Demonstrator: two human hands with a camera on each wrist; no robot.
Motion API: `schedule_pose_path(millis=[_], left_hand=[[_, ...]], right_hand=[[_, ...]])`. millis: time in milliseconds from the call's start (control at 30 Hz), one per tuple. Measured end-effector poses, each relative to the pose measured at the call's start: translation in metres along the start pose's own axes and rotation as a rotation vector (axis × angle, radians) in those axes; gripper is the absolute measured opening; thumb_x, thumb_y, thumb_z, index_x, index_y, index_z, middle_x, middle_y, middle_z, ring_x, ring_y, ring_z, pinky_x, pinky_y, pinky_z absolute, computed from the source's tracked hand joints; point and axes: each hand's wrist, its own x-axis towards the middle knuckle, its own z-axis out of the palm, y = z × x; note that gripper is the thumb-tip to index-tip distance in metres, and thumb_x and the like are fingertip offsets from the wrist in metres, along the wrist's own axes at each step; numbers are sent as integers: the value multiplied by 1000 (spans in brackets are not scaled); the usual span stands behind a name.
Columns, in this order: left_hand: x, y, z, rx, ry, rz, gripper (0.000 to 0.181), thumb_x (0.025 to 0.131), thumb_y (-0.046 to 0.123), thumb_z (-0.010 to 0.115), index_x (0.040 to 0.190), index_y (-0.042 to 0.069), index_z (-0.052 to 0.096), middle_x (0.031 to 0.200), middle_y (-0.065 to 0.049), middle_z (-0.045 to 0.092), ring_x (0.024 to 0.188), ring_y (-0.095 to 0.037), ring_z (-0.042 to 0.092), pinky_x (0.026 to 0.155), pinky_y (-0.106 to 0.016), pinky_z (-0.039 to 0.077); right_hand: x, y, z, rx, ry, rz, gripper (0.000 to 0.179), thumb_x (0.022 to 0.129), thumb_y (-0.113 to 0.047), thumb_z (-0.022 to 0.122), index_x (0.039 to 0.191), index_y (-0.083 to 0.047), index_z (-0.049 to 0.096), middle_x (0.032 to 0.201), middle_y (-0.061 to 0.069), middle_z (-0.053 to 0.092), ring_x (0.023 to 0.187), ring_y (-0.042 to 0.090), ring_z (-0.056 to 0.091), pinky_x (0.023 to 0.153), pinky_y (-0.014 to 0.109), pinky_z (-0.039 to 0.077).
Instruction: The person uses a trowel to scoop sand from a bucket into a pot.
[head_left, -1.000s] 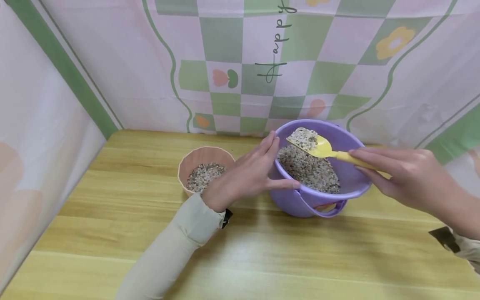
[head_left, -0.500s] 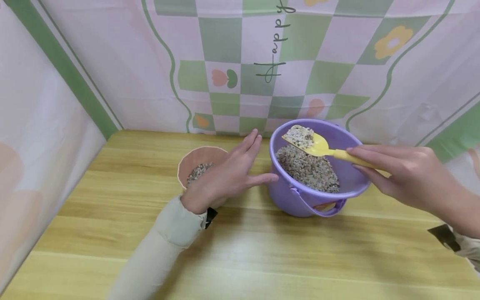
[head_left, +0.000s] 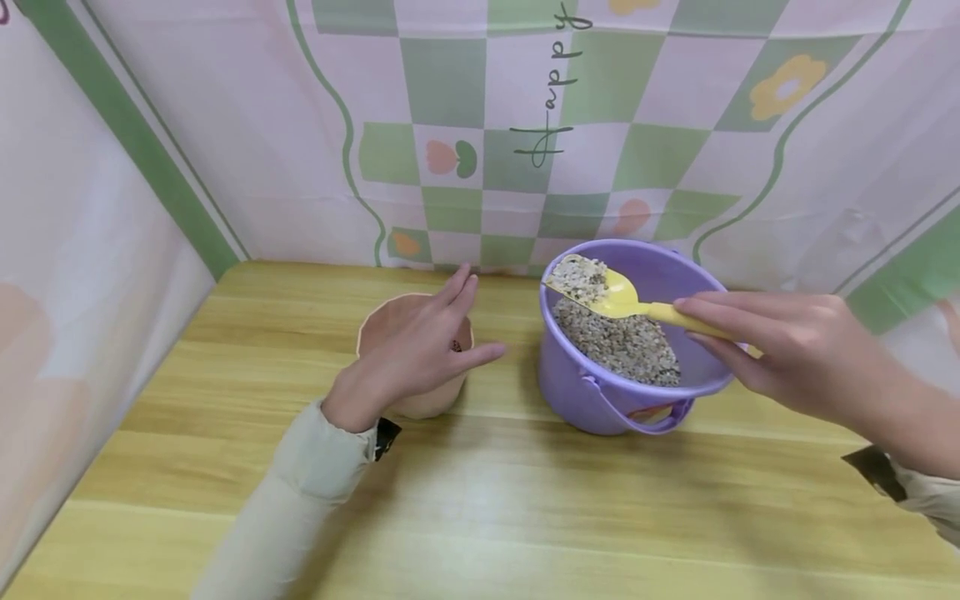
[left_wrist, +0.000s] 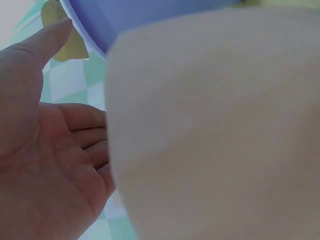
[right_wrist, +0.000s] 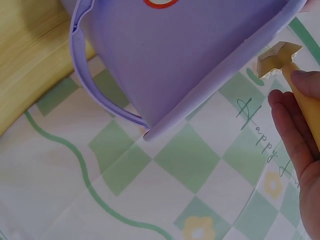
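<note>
My right hand (head_left: pixel 802 358) grips the handle of a yellow toy shovel (head_left: pixel 622 292). Small pale gravel (head_left: pixel 581 277) heaps on its blade, level and held over the left side of a purple bucket (head_left: pixel 577 392). More gravel (head_left: pixel 618 337) lies inside that bucket. My left hand (head_left: pixel 412 342) reaches across the peach-coloured pot (head_left: pixel 431 404) with fingers straight and thumb spread. It hides most of the pot's inside. In the left wrist view the pot (left_wrist: pixel 215 130) looms large and blurred beside the palm; whether the hand touches it I cannot tell.
Both containers stand on a wood-grain table (head_left: pixel 480 525), a gap between them. The bucket's handle (head_left: pixel 652 427) hangs down at its front. A checked cloth (head_left: pixel 517 167) backs the table, and another cloth (head_left: pixel 75 292) runs along the left.
My left hand has let go of the bucket's rim and moved left to the pot. The loaded shovel in my right hand has shifted slightly left over the bucket.
</note>
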Motion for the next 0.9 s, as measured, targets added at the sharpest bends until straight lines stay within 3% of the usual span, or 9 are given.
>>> schedule_pose_path(millis=[33,133,233,267,333,467,567,733,900], left_hand=[[-1,-2,0,26,13,-1,91,95,61,55,154,-3,30,164,-19,14,104,-16,66,82,-26,50],[-5,-8,-1,85,23,-24,92,94,64,55,153,-2,32,163,-17,18,134,-23,49,96,-29,48],[-8,-12,-2,57,9,-39,95,93,63,57,154,-3,28,164,-18,16,145,-27,32,113,-37,36],[-9,-14,-2,52,9,-41,96,93,63,57,155,-3,26,164,-18,15,146,-28,29,116,-39,32],[-12,-18,-2,40,22,-38,95,93,61,60,155,-3,25,163,-19,15,146,-31,29,117,-42,30],[-19,-26,-3,-39,21,-62,96,93,58,62,156,-1,22,165,-15,10,147,-33,26,118,-46,27],[-25,-31,-6,-104,-7,-115,100,91,63,61,158,3,17,166,-8,4,149,-30,21,118,-45,27],[-33,-37,-9,-117,-37,-177,110,84,75,58,159,6,16,167,-4,2,150,-25,17,119,-44,26],[-37,-44,-10,-119,-38,-174,113,80,73,64,159,7,16,167,-3,5,150,-26,18,119,-45,26]], right_hand=[[1,-1,1,3,-1,-3,50,106,-40,43,96,-5,77,86,11,76,64,33,70,54,44,53],[3,-2,3,27,5,-5,48,106,-40,45,97,-6,78,89,10,76,67,32,71,74,26,57],[5,-3,6,60,9,-12,47,106,-39,46,98,-4,78,91,10,76,70,33,71,97,12,42],[6,-4,8,68,10,-14,47,106,-38,46,98,-4,78,91,10,76,70,32,72,101,10,35],[7,-4,10,74,10,-23,47,106,-38,46,98,-3,78,92,11,76,70,32,72,101,11,36],[9,-5,13,75,9,-39,46,106,-36,46,99,-2,77,92,10,76,68,29,72,77,29,57],[12,-6,15,89,2,-52,44,106,-33,47,101,-1,77,93,11,76,68,28,72,57,44,55],[16,-8,18,95,-23,-70,42,106,-31,47,103,-1,76,93,13,76,69,28,72,52,43,56],[20,-12,22,80,-23,-74,39,106,-30,47,105,-3,76,93,12,76,68,29,73,48,45,55]])
